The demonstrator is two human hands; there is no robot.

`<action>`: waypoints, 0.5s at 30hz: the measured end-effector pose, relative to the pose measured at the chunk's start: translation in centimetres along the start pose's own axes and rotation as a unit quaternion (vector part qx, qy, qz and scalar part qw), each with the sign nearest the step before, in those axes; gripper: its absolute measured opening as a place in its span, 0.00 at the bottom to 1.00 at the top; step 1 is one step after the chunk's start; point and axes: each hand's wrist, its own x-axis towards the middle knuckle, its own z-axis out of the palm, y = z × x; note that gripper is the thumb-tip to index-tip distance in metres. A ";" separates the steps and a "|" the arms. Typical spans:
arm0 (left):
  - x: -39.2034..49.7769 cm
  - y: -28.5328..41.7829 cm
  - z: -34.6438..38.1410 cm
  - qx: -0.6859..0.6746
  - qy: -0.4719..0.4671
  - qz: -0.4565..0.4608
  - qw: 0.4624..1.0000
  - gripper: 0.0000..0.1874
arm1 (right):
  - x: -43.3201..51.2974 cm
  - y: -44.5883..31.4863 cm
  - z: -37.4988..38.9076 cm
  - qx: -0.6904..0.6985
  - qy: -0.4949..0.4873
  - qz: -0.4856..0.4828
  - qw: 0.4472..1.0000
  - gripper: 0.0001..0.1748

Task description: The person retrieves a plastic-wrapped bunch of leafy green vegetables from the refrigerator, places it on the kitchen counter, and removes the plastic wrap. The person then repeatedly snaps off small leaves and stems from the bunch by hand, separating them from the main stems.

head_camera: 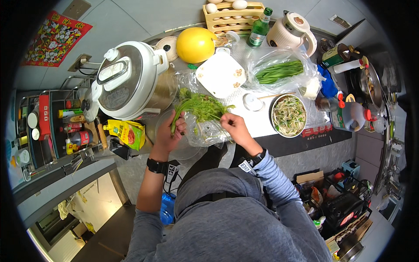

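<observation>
My left hand (171,129) is closed around the stems of a bunch of leafy green herbs (204,106). The cut stem ends point down past my fingers and the leaves spread to the right. At the right edge of the leaves is my right hand (235,127), its fingertips pinched together. Whether a stem or leaf sits in that pinch is hard to make out. Under the bunch lies a crumpled clear plastic bag (208,136) with bits of green in it. A white square plate with a flower pattern (217,75) rests just behind the greens.
Left stands a white pressure cooker (127,82), near a yellow sauce pouch (128,134). Behind are a yellow pomelo (195,45), an egg rack (232,19), a green bottle (260,29) and a kettle (291,32). Bagged chives (280,72) and a bowl of bean sprouts (288,115) are at right.
</observation>
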 end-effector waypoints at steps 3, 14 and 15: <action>-0.1 0.7 1.2 0.052 0.012 -0.007 0.999 0.20 | -0.7 -0.2 -1.3 0.009 -0.004 0.008 1.000 0.06; -3.7 -0.7 8.1 0.428 0.161 0.020 0.889 0.23 | -1.7 -6.1 2.0 0.012 -0.136 -0.143 0.980 0.04; -4.0 -0.6 7.8 0.419 0.177 0.033 0.890 0.23 | -1.8 -6.5 2.1 0.023 -0.148 -0.143 0.978 0.04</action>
